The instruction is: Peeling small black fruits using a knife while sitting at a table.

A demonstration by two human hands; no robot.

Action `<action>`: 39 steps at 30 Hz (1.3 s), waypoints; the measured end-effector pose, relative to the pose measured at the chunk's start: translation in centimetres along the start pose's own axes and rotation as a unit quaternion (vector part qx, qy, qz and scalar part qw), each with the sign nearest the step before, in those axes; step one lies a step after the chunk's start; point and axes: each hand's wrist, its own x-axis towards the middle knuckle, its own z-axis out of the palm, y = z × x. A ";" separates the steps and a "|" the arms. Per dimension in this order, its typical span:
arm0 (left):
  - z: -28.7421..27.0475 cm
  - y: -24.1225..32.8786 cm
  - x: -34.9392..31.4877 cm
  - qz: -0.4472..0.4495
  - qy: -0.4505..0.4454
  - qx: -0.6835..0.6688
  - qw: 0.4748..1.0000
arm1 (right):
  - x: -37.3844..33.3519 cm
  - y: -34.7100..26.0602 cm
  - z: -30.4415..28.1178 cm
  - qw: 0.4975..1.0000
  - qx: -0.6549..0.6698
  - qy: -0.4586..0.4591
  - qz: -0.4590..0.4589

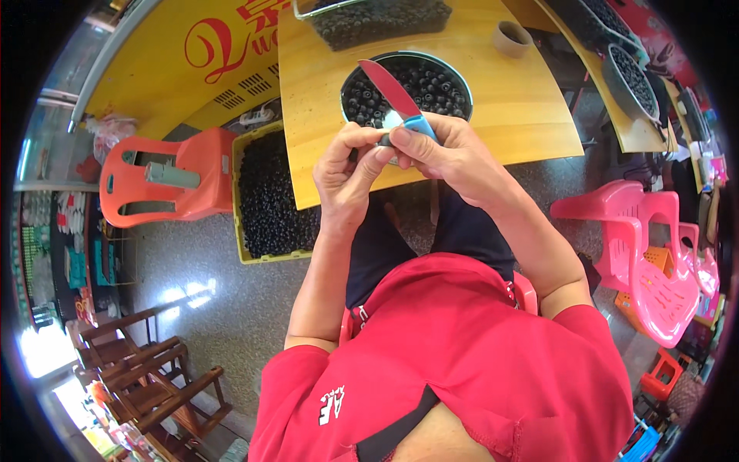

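A fruit knife (392, 91) with a red blade and blue handle is gripped in my right hand (443, 150), its blade pointing up and left. My left hand (346, 169) pinches a small dark round piece (385, 141) between thumb and fingers, right beside my right thumb. Both hands meet over the near edge of the yellow wooden table (523, 115). Just beyond them, a round bowl (469, 94) holds many small dark round pieces (431, 81), several showing a hole or cut end. My fingers partly hide its near side.
A clear box (377, 23) of dark pieces and a small cup (512, 38) stand farther back. Left of the table are a yellow crate (236, 192) of dark pieces and an orange chair (192, 165). Pink chairs (639, 231) stand at right.
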 end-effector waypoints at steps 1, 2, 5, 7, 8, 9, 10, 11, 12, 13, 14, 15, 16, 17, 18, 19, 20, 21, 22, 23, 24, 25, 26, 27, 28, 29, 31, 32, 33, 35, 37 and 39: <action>-0.2 0.0 -0.1 0.003 0.007 0.002 1.000 | 0.1 0.0 0.1 0.999 0.028 -0.006 0.023; -0.4 0.1 -0.2 -0.007 0.003 -0.026 1.000 | 0.1 -0.1 0.2 0.997 0.055 -0.012 0.047; -0.9 0.6 -0.7 -0.046 0.024 -0.103 0.993 | 0.3 -0.2 0.5 0.991 0.096 -0.036 0.083; -2.2 0.5 -1.2 -0.074 0.032 -0.203 0.976 | 0.2 -0.1 0.7 0.996 0.059 -0.016 0.068; -3.0 0.7 -1.5 -0.066 0.049 -0.196 0.977 | 0.1 0.1 0.5 0.998 0.025 0.015 0.047; -4.0 0.9 -1.9 -0.048 0.059 -0.254 0.964 | 0.1 0.3 -0.1 0.998 0.012 0.050 0.021; -5.0 1.3 -2.5 -0.029 0.067 -0.310 0.948 | -0.2 0.5 -1.1 0.996 -0.001 0.085 -0.004; -6.3 1.3 -3.4 -0.045 0.135 -0.326 0.935 | -0.3 0.4 -2.1 0.994 0.008 0.111 -0.018; -7.7 1.3 -4.1 -0.059 0.177 -0.338 0.922 | -0.4 0.2 -3.5 0.989 0.015 0.141 -0.032; -9.4 0.8 -5.0 -0.090 0.228 -0.322 0.915 | -0.4 0.4 -5.0 0.983 0.022 0.179 -0.034; -11.3 -0.2 -6.0 -0.123 0.276 -0.307 0.903 | -0.4 0.9 -6.8 0.975 0.029 0.220 -0.036; -13.3 -1.1 -7.2 -0.147 0.315 -0.336 0.876 | -0.2 1.8 -8.6 0.967 0.017 0.250 -0.037; -16.0 -2.5 -9.0 -0.166 0.348 -0.346 0.855 | 0.2 2.8 -10.3 0.959 0.004 0.280 -0.038; -18.3 -3.9 -10.8 -0.170 0.398 -0.339 0.836 | 0.5 4.0 -11.9 0.962 0.004 0.271 -0.035; -20.5 -5.3 -12.5 -0.175 0.445 -0.331 0.813 | 0.8 5.4 -13.4 0.947 -0.055 0.315 -0.031; -22.6 -6.8 -14.0 -0.189 0.505 -0.320 0.779 | 1.1 6.6 -14.6 0.926 -0.115 0.358 -0.027; -24.7 -8.0 -15.6 -0.201 0.563 -0.307 0.740 | 1.3 7.8 -15.4 0.930 -0.114 0.349 -0.025; -26.5 -8.9 -17.2 -0.201 0.582 -0.289 0.733 | 1.6 8.7 -16.1 0.920 -0.115 0.374 -0.040; -27.0 -9.3 -17.0 -0.201 0.584 -0.290 0.731 | 1.4 8.9 -16.1 0.905 -0.118 0.405 -0.056; -27.5 -9.6 -16.7 -0.197 0.597 -0.287 0.723 | 1.3 8.7 -16.3 0.902 -0.112 0.411 -0.060; -27.8 -9.9 -16.6 -0.193 0.608 -0.284 0.715 | 1.4 9.0 -16.2 0.902 -0.114 0.412 -0.059; -28.1 -10.0 -16.4 -0.214 0.578 -0.262 0.742 | 1.3 9.0 -16.3 0.897 -0.117 0.420 -0.070; -28.5 -10.1 -16.1 -0.243 0.577 -0.244 0.741 | 1.3 9.0 -16.4 0.891 -0.120 0.430 -0.081; -28.7 -10.1 -16.0 -0.250 0.589 -0.196 0.743 | 1.1 9.3 -16.3 0.895 -0.111 0.424 -0.087; -28.2 -9.9 -15.5 -0.259 0.597 -0.148 0.745 | 1.1 9.7 -16.2 0.889 -0.129 0.430 -0.089; -27.5 -9.5 -14.6 -0.251 0.587 -0.104 0.763 | 1.1 9.7 -16.3 0.888 -0.128 0.433 -0.088; -25.4 -7.5 -12.8 -0.206 0.544 -0.042 0.812 | 1.5 10.0 -16.2 0.886 -0.123 0.438 -0.085; -24.0 -5.7 -11.8 -0.172 0.512 -0.027 0.841 | 1.6 10.2 -16.0 0.885 -0.120 0.441 -0.081; -22.2 -4.4 -9.9 -0.151 0.444 0.008 0.883 | 1.5 10.4 -16.3 0.886 -0.121 0.438 -0.093; -17.9 -1.0 -6.0 -0.112 0.300 0.074 0.944 | 1.3 10.3 -16.5 0.880 -0.123 0.446 -0.105; -13.3 2.1 -2.5 -0.085 0.169 0.141 0.972 | 1.4 10.0 -16.1 0.887 -0.106 0.435 -0.113; -10.0 3.2 0.4 -0.096 0.040 0.163 0.981 | 1.1 9.6 -16.0 0.887 -0.099 0.436 -0.115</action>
